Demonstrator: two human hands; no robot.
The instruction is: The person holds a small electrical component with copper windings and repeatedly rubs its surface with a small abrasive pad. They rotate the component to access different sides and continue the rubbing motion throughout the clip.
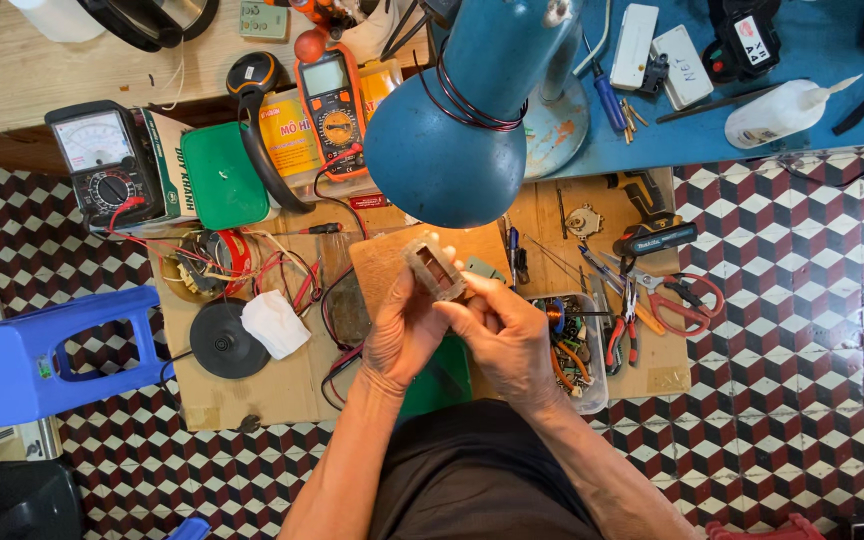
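Both hands are up over the cardboard work board, holding a small rectangular frame block between them. The left hand is closed around its lower edge with the fingers curled up behind it; the right hand is pinching the lower right corner between thumb and fingertips. The block looks like grey-brown stacked metal or plastic, boxy, with a dark rectangular window through the middle. Its long axis runs diagonally, from upper left down to lower right, and the open window faces up toward the camera. It sits just below the shade of the blue lamp, a smooth rounded painted metal dome with dark wire wrapped round its neck. Right of the hands is a clear plastic tray full of small parts and a coil of copper wire, then red-handled pliers and red-handled scissors lying flat on the cardboard. Left of the hands are a round black disc, a crumpled white cloth and a tangle of red wires. Further back stand an orange digital meter, a black analog meter with a needle dial and a green lid. A blue plastic stool stands on the red, white and black checker tile floor.
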